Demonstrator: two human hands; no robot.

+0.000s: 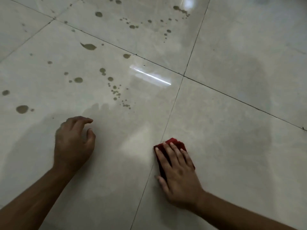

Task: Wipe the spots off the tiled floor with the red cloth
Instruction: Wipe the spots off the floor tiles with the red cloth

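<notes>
A small folded red cloth (173,142) lies on the glossy beige tiled floor (232,130), right beside a grout line. My right hand (178,173) presses flat on the cloth with straight fingers, covering most of it. My left hand (74,143) hovers or rests on the tile to the left, fingers loosely curled, holding nothing. Several brownish spots (78,80) dot the tiles ahead of my left hand, with more spots (132,26) on the far tile.
Dark grout lines (172,107) cross the floor between large tiles. A bright light reflection (152,77) streaks the middle tile. The tiles on the right side show faint dull smears and no distinct spots.
</notes>
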